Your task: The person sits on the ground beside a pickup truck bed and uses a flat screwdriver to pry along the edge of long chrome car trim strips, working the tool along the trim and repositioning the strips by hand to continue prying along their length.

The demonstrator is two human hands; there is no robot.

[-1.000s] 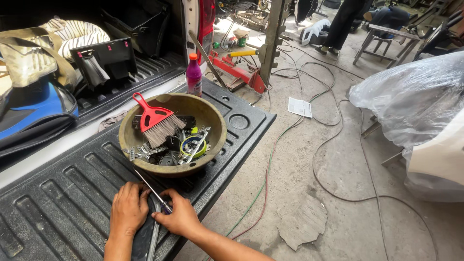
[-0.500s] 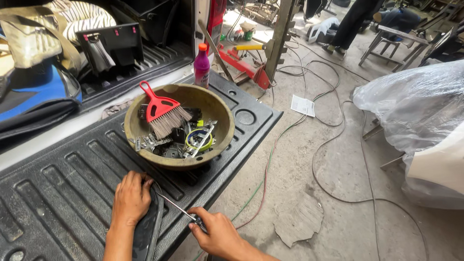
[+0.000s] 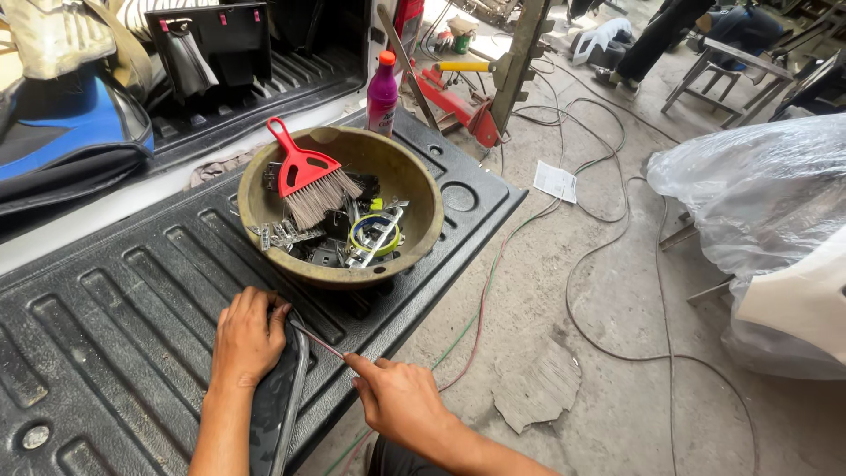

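My left hand point(image 3: 248, 339) lay flat, fingers spread, pressing down on a dark curved trim piece point(image 3: 280, 401) with a bright metal edge that rested on the ribbed black tailgate liner point(image 3: 97, 344) near me. My right hand point(image 3: 401, 401) was closed in a narrow pinch around the near end of a thin metal rod point(image 3: 317, 339), forefinger stretched along it. The rod ran leftward and away from me, its far tip meeting the upper end of the trim piece just beside my left fingertips.

Just beyond my hands sat a wide, worn olive bowl point(image 3: 414, 189) on the tailgate. Inside it lay a red hand brush point(image 3: 308, 181) with grey bristles, a yellow-green ring point(image 3: 374, 236) and a jumble of small metal clips and dark parts. A purple bottle point(image 3: 382, 92) with a red cap stood at the far edge, behind the bowl. To the right, cables point(image 3: 582, 264) trailed over the concrete floor, and a clear plastic sheet point(image 3: 749, 194) covered something bulky.
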